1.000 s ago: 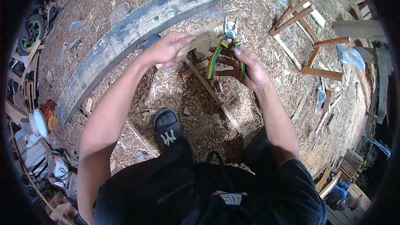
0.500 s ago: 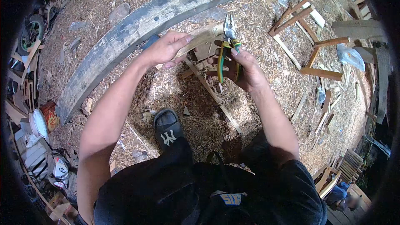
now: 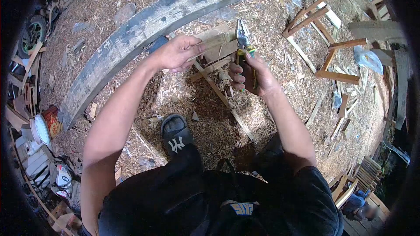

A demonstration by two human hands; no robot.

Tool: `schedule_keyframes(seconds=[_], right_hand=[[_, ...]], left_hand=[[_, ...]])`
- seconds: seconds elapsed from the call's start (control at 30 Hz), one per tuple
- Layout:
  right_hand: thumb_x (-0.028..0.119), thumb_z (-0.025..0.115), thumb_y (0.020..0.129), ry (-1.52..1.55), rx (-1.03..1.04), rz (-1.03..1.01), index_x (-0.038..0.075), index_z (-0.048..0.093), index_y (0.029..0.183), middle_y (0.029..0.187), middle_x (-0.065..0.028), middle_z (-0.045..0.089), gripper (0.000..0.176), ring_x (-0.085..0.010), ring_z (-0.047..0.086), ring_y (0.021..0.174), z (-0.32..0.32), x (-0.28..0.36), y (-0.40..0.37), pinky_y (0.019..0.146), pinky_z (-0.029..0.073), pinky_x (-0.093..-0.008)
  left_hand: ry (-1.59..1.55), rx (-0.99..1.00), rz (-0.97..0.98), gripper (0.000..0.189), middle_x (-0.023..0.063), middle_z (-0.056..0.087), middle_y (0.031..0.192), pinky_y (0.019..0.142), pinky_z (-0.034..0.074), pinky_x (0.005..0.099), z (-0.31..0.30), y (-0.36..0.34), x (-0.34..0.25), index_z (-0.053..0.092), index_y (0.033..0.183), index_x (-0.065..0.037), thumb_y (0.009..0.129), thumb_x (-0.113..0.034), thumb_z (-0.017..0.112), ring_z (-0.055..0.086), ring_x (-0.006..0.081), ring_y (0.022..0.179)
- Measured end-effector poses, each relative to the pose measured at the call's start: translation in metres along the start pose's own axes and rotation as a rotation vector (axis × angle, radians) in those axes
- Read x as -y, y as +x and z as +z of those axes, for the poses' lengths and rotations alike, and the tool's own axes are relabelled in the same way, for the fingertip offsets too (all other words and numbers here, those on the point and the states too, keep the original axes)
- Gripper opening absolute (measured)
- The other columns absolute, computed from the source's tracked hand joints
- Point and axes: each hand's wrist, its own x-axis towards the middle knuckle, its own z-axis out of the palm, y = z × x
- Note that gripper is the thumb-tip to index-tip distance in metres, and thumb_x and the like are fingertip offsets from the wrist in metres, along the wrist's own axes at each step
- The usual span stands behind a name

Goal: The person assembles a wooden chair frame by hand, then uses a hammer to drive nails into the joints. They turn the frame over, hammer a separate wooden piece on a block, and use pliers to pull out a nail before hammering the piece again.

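Observation:
My left hand (image 3: pixel 177 53) grips a short flat strip of wood (image 3: pixel 215 42) between thumb and fingers, its free end pointing right. A pair of pliers (image 3: pixel 243 37) with green and yellow handles is in my right hand (image 3: pixel 254 73), fingers wrapped round the grips. The metal jaws point up, right beside the strip's free end. Below the strip, other wooden pieces (image 3: pixel 213 84) lie on the chip-covered ground, partly hidden by it.
A long weathered beam (image 3: pixel 144 26) curves across the ground ahead. Wooden frames (image 3: pixel 326 39) lie to the right, with a clear plastic bag (image 3: pixel 368 59) near them. A paint bucket (image 3: pixel 40 129) lies at the left. My sandalled foot (image 3: pixel 176 133) is below my hands.
My right fingers have closed round the plier handles, which were spread before. The strip has tilted a little and its end has come lower, while the plier jaws have shifted slightly down.

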Motion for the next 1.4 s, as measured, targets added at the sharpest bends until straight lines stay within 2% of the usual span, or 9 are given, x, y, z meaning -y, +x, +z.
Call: schedule_keyframes(seconds=[0.23, 0.6, 0.67, 1.0, 1.07, 1.1, 1.13, 1.2, 1.4], right_hand=[[0.055, 0.055, 0.105, -0.137, -0.159, 0.069, 0.011, 0.049, 0.098, 0.075, 0.0020, 0.042, 0.045, -0.0127, 0.042, 0.063, 0.012, 0.002, -0.002, 0.051, 0.035, -0.0296], [0.043, 0.054, 0.109, -0.304, -0.251, 0.001, 0.009, 0.048, 0.095, 0.072, -0.0009, 0.045, 0.037, -0.0143, 0.044, 0.058, 0.009, 0.005, 0.000, 0.048, 0.037, -0.0318], [0.041, 0.053, 0.110, -0.341, -0.262, -0.012, 0.009, 0.048, 0.094, 0.071, -0.0012, 0.045, 0.036, -0.0146, 0.044, 0.057, 0.005, 0.003, 0.002, 0.048, 0.038, -0.0323], [0.029, 0.061, 0.108, -0.806, -0.399, -0.009, 0.007, 0.056, 0.078, 0.061, 0.0007, 0.052, 0.037, -0.0106, 0.047, 0.051, -0.028, -0.004, 0.008, 0.046, 0.038, -0.0298], [0.030, 0.063, 0.107, -1.159, -0.467, -0.091, 0.004, 0.063, 0.085, 0.063, -0.0033, 0.056, 0.034, -0.0140, 0.051, 0.053, -0.035, -0.006, 0.014, 0.051, 0.044, -0.0337], [0.031, 0.064, 0.105, -1.480, -0.397, -0.600, 0.000, 0.067, 0.093, 0.064, -0.0080, 0.061, 0.033, -0.0180, 0.056, 0.056, -0.031, -0.013, 0.019, 0.057, 0.048, -0.0379], [0.031, 0.064, 0.105, -1.480, -0.394, -0.602, 0.000, 0.067, 0.093, 0.064, -0.0080, 0.061, 0.033, -0.0180, 0.056, 0.056, -0.029, -0.009, 0.019, 0.057, 0.048, -0.0379], [0.031, 0.064, 0.105, -1.428, -0.620, -0.128, -0.002, 0.069, 0.097, 0.065, -0.0118, 0.063, 0.034, -0.0212, 0.059, 0.058, -0.017, 0.007, 0.016, 0.060, 0.051, -0.0412], [0.045, 0.056, 0.108, -1.380, -0.593, -0.212, 0.006, 0.063, 0.077, 0.061, -0.0044, 0.062, 0.050, -0.0133, 0.060, 0.051, -0.008, 0.062, 0.066, 0.051, 0.050, -0.0338]], left_hand=[[0.100, -0.041, 0.000, 0.046, -0.0019, 0.049, 0.051, 0.038, 0.034, 0.0280, 0.004, 0.003, -0.001, 0.062, 0.089, -0.005, 0.110, -0.045, 0.050, 0.044, 0.0083, 0.040], [0.199, -0.050, -0.032, 0.048, -0.0034, 0.048, 0.054, 0.044, 0.035, 0.0308, 0.006, 0.012, -0.003, 0.069, 0.107, -0.004, 0.110, -0.048, 0.048, 0.044, 0.0083, 0.046], [0.229, -0.037, -0.020, 0.047, -0.0033, 0.047, 0.057, 0.045, 0.036, 0.0294, 0.005, 0.013, 0.000, 0.061, 0.092, -0.006, 0.112, -0.046, 0.045, 0.044, 0.0086, 0.049], [0.333, -0.017, -0.087, 0.050, -0.0045, 0.045, 0.057, 0.044, 0.033, 0.0300, 0.007, 0.010, -0.008, 0.057, 0.084, -0.007, 0.112, -0.046, 0.045, 0.041, 0.0077, 0.047], [0.341, -0.017, -0.150, 0.051, -0.0039, 0.046, 0.058, 0.046, 0.037, 0.0313, 0.005, 0.008, -0.016, 0.057, 0.083, -0.007, 0.112, -0.047, 0.044, 0.042, 0.0087, 0.048], [0.344, -0.018, -0.152, 0.051, -0.0039, 0.046, 0.058, 0.046, 0.037, 0.0313, 0.003, 0.008, -0.015, 0.057, 0.083, -0.007, 0.112, -0.047, 0.044, 0.042, 0.0087, 0.048], [0.332, -0.063, -0.227, 0.051, -0.0033, 0.047, 0.059, 0.047, 0.039, 0.0320, 0.001, 0.008, -0.013, 0.056, 0.083, -0.007, 0.112, -0.047, 0.044, 0.043, 0.0091, 0.048], [0.318, -0.111, -0.300, 0.051, -0.0028, 0.048, 0.059, 0.047, 0.041, 0.0326, -0.001, 0.007, -0.003, 0.056, 0.082, -0.007, 0.112, -0.047, 0.043, 0.044, 0.0094, 0.048], [0.058, -0.296, -0.166, 0.044, 0.0005, 0.052, 0.057, 0.041, 0.040, 0.0318, -0.018, -0.010, 0.033, 0.058, 0.087, -0.005, 0.114, -0.036, 0.042, 0.047, 0.0123, 0.042]])
